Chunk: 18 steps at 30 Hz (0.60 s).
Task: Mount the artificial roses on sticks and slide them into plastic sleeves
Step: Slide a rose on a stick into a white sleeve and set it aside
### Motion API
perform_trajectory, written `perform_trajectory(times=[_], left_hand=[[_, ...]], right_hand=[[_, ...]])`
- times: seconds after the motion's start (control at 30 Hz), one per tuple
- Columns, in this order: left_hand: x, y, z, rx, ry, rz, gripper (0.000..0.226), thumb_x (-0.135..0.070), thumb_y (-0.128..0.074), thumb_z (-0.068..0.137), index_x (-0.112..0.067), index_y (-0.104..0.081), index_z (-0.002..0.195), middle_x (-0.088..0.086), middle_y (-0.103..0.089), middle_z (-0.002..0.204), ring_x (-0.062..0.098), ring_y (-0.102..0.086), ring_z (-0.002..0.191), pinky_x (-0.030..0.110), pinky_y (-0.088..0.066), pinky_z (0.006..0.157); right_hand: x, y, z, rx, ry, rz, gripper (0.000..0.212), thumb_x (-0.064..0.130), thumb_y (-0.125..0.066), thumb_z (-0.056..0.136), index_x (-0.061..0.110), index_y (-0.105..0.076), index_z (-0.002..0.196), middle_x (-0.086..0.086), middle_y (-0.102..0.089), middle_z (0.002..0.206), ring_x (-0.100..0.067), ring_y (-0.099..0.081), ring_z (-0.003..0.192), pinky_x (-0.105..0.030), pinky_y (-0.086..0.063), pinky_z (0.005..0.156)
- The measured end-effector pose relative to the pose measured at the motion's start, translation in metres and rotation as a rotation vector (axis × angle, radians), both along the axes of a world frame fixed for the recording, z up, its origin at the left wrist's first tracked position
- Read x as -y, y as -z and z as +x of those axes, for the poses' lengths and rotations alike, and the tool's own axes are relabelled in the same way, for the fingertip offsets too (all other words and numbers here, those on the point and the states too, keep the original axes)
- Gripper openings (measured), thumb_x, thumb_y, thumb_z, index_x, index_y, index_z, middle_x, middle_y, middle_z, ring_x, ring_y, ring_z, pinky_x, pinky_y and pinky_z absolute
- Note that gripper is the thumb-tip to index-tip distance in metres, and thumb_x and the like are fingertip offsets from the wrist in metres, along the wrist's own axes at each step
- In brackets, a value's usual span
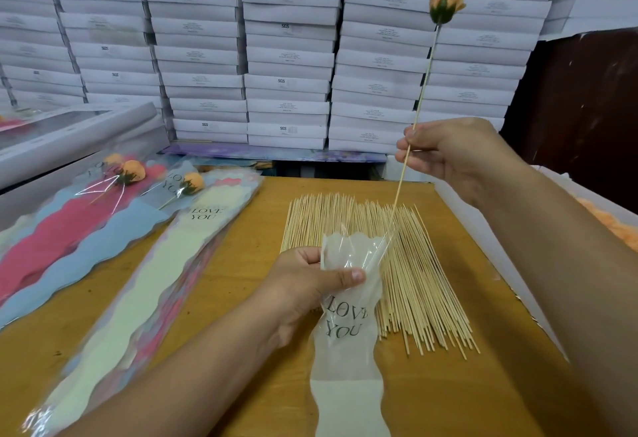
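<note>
My right hand [445, 153] pinches a thin wooden stick [423, 86] with an orange artificial rose [447, 1] on its top end, raised high. The stick's bottom tip reaches the open mouth of a clear plastic sleeve [345, 316] printed "LOVE YOU". My left hand [307, 284] grips that sleeve near its top, thumb across the front. A spread pile of bare sticks [407, 264] lies on the wooden table [241, 247] under both hands.
Sleeves with orange roses inside [131, 174] lie at the left on a stack of empty coloured sleeves [114, 264]. A white box [483, 247] with orange roses stands at the right. Stacked white cartons [286, 57] fill the back wall.
</note>
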State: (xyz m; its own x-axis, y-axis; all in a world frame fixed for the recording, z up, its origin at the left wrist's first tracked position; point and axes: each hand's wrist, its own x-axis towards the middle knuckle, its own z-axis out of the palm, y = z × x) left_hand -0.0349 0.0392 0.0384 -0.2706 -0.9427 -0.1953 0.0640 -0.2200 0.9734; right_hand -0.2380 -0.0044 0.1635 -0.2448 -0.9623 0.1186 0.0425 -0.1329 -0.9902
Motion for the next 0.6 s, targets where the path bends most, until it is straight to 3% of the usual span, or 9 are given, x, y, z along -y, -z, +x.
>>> perform_trajectory(times=[0.4,0.6], left_hand=[[0.001,-0.001,-0.001,0.002,-0.043,0.02,0.058,-0.014,-0.088,0.055,-0.003,-0.071,0.11,0.015,-0.077,0.099,0.032,-0.075,0.093,0.047,-0.059,0.088],[0.0,-0.001,0.0,0.014,-0.023,0.021,0.055,-0.015,-0.088,0.055,-0.005,-0.072,0.107,0.014,-0.078,0.099,0.031,-0.075,0.093,0.046,-0.059,0.087]], right_hand=[[-0.012,0.019,0.013,-0.033,-0.129,0.051,0.004,-0.003,-0.067,0.088,0.001,-0.068,0.091,-0.007,-0.075,0.069,-0.017,-0.075,0.066,-0.019,-0.057,0.054],[-0.006,0.009,0.007,0.033,0.009,-0.021,0.003,-0.003,-0.068,0.088,0.0,-0.068,0.089,-0.012,-0.074,0.077,-0.019,-0.075,0.066,-0.017,-0.055,0.054]])
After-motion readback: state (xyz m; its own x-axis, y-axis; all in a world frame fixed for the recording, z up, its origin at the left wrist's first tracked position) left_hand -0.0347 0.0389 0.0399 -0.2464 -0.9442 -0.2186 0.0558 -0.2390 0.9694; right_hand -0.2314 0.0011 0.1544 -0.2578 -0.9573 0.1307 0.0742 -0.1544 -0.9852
